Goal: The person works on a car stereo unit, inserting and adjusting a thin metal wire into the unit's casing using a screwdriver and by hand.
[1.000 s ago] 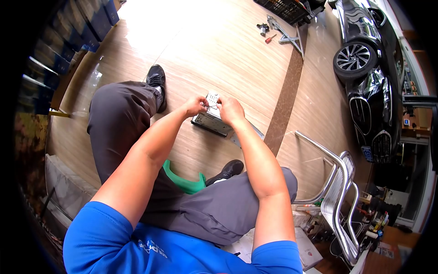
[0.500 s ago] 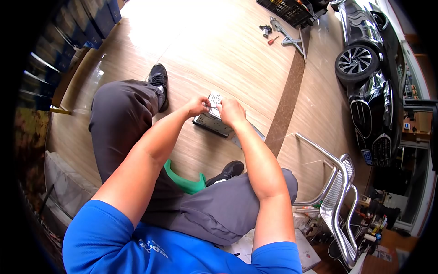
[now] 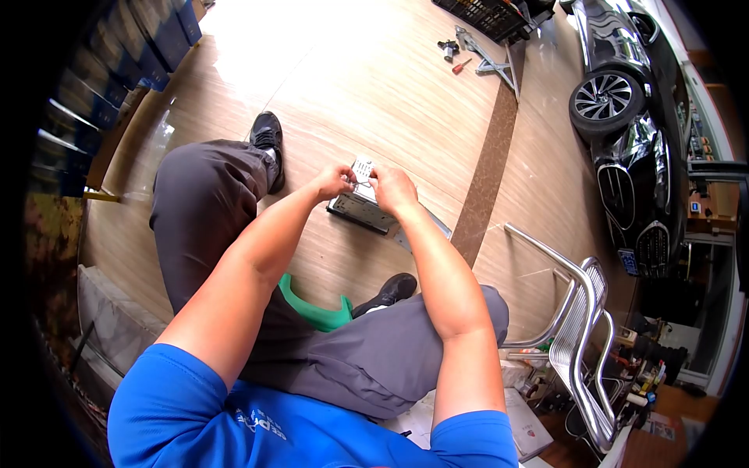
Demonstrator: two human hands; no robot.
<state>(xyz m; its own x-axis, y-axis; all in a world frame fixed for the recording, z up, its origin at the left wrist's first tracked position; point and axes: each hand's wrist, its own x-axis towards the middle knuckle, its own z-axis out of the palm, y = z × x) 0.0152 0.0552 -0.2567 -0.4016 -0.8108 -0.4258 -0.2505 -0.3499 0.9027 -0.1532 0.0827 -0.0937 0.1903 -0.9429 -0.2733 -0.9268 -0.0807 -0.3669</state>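
Note:
A silver metal box-shaped unit (image 3: 361, 210) with holes and slots in its side rests on the floor in front of me. Over its top, my left hand (image 3: 337, 182) is closed in a pinch at the left. My right hand (image 3: 392, 189) is closed at the right edge of the same top, fingers pressed together. Between the fingertips shows something thin and small, too small to name. Behind the fingers stands a light perforated plate (image 3: 363, 167). A flat metal piece (image 3: 404, 239) lies partly under the unit's right side.
A green curved object (image 3: 316, 313) is by my legs. Farther off lie a red-handled screwdriver (image 3: 460, 67), a metal bracket (image 3: 488, 62) and a black crate (image 3: 488, 17). At right are a tubular metal chair (image 3: 581, 343) and a black car (image 3: 636, 156); boxes (image 3: 140, 39) stand upper left.
The whole view has shifted slightly. Both hands stay at the top of the unit in nearly the same pose.

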